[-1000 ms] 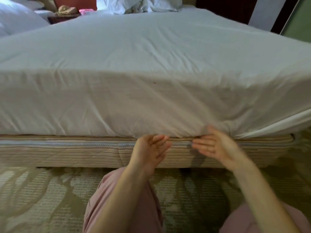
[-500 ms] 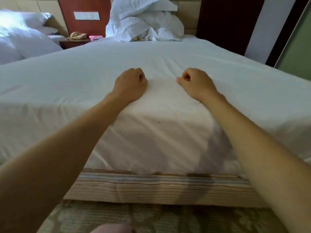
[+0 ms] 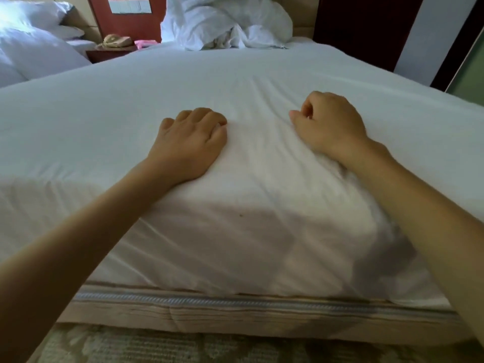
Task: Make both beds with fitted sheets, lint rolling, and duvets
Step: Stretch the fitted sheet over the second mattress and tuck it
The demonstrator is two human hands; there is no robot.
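Observation:
A white fitted sheet is stretched over the near bed, covering its top and hanging down the foot side. My left hand rests on the sheet near the foot edge with its fingers curled under. My right hand lies to its right as a loose fist on the sheet, with small creases running from its thumb. Neither hand visibly holds cloth. A crumpled white duvet is heaped at the head of the bed.
The striped bed base shows below the sheet's hem, above patterned carpet. A second bed with white pillows stands at the left. Between the beds is a nightstand with a telephone. Dark wood panels stand at the back right.
A second ago both hands were open at the sheet's lower hem by the bed base. They have since come up onto the bed top with curled fingers, and the right hand has shifted slightly right.

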